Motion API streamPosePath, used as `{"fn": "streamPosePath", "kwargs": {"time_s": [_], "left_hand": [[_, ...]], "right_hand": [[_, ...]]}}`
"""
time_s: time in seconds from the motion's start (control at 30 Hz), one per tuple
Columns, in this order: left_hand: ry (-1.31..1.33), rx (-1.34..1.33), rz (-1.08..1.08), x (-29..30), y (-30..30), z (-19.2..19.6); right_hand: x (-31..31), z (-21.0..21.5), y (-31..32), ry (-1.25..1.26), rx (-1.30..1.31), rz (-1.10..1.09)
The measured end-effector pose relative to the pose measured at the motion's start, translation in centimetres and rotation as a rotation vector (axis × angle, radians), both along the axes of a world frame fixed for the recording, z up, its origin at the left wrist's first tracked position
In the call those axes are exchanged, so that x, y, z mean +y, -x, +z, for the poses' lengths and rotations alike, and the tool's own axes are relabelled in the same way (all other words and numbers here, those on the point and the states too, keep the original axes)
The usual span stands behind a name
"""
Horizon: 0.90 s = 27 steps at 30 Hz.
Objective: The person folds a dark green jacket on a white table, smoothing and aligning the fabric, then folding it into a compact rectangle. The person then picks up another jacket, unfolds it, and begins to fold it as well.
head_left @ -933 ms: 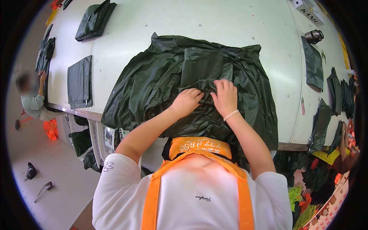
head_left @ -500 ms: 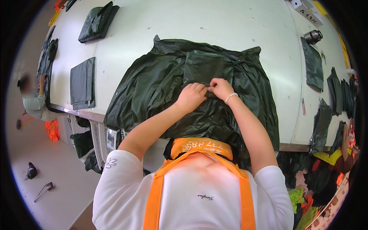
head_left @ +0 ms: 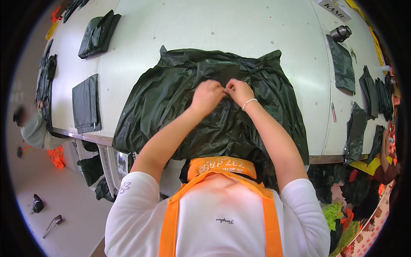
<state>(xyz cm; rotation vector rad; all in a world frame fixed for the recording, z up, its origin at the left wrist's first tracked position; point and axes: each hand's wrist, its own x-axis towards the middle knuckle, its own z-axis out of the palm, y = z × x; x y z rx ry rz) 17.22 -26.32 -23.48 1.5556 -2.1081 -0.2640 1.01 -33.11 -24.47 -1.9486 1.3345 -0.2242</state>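
1. Cloth (head_left: 158,107), dark green and shiny, lies spread out and full of wrinkles on the pale table (head_left: 145,25), right in front of the person.
2. A flat, square patch (head_left: 224,70) sits near the top middle of it, just past the hands.
3. The left hand (head_left: 207,95) is on the cloth below the patch, with its fingers curled. Its tips are hidden, so I cannot tell if they pinch anything.
4. The right hand (head_left: 239,91) is just beside it, with thumb and finger pinched together on the cloth. Its wrist has a white bracelet (head_left: 249,104).
5. On the left of the table lie a folded dark square (head_left: 84,105) and, farther up, a thick dark bundle (head_left: 97,36).
6. On the right, a shiny flask (head_left: 341,33) is near a long dark folded piece (head_left: 341,64).
7. The person wears an orange apron (head_left: 170,222).
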Motion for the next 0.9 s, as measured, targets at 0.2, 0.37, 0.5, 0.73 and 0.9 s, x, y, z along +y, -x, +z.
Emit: {"fn": "streamPosePath", "kwargs": {"time_s": [0.2, 0.37, 0.5, 0.73, 0.9], "left_hand": [[-0.001, -0.081, 0.016, 2.0, 0.8, -1.5], [0.058, -0.196, 0.015, 2.1, 1.7, -1.4], [0.088, -0.256, 0.043, 2.2, 2.0, -1.2], [-0.225, 0.179, -0.106, -0.9, -1.5, -1.5], [-0.691, 0.471, -0.152, -5.1, -4.2, -2.5]], "right_hand": [[-0.7, 1.1, 0.7, 0.417, -0.248, -0.240], [-5.9, 0.7, 1.3, 0.358, -0.181, -0.272], [-7.4, 0.6, -1.6, 0.059, -0.311, -0.310], [-6.2, 1.9, -0.6, 0.502, -0.050, -0.233], [0.6, 3.5, 0.5, 0.456, 0.001, 0.256]]}}
